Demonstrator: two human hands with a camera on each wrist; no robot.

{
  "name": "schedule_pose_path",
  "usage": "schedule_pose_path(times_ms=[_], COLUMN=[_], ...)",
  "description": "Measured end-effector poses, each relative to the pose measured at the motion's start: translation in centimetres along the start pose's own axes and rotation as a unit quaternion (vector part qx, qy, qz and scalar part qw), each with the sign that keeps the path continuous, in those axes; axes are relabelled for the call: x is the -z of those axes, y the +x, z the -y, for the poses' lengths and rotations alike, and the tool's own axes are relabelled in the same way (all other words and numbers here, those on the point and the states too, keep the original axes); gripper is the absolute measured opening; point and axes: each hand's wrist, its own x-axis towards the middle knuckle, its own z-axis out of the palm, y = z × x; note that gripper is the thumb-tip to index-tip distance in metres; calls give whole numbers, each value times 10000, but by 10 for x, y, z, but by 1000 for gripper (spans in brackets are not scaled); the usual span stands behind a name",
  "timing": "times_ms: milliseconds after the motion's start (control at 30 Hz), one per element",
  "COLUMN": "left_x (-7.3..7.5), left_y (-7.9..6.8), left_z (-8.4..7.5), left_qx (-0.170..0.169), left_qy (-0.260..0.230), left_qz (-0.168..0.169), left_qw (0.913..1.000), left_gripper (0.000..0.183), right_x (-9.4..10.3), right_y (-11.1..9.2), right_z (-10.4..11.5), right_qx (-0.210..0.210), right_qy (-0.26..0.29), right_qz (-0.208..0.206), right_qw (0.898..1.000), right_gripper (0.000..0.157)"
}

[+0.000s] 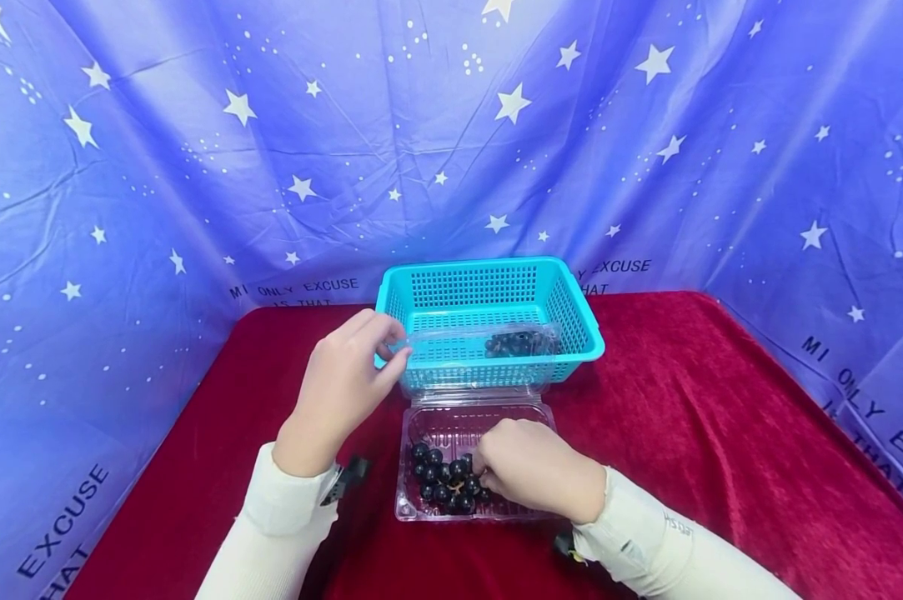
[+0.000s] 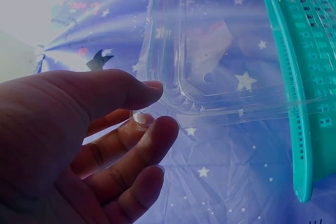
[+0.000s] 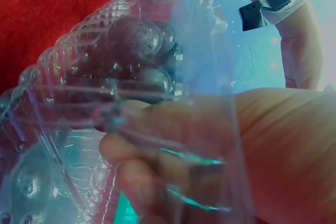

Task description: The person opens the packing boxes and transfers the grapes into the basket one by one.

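A clear plastic clamshell box [image 1: 443, 422] lies open on the table, with a bunch of black grapes [image 1: 438, 477] inside. My right hand [image 1: 539, 468] reaches into the box from the right and pinches the bunch at its stem; in the right wrist view the box wall partly veils the fingers. At the upper left, my left hand [image 1: 343, 375] holds the corner of the raised lid [image 2: 210, 106] between thumb and fingers. The lid leans over the near side of a turquoise basket [image 1: 588, 325].
More dark grapes [image 1: 522, 343] lie in the right part of the basket, seen through the lid. A red velvet cloth [image 1: 691, 433] covers the table. Behind it hangs a blue curtain [image 1: 421, 125] with white stars, close to the basket's far side.
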Motion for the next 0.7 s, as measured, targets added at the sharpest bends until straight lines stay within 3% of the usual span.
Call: schedule_pose_path(times_ms=[467,700], left_x=[1,2], left_y=[1,1], left_z=[-1,-1], left_qx=[27,-14], left_qy=[17,5], left_qz=[76,47], left_qw=[10000,10000], left_gripper=[14,14], right_x=[-6,-8], right_y=[1,1], right_z=[0,0], right_qx=[-270,-398], right_qy=[-91,-128], right_qz=[-74,-111], right_qw=[9996,9991], right_gripper=[38,38])
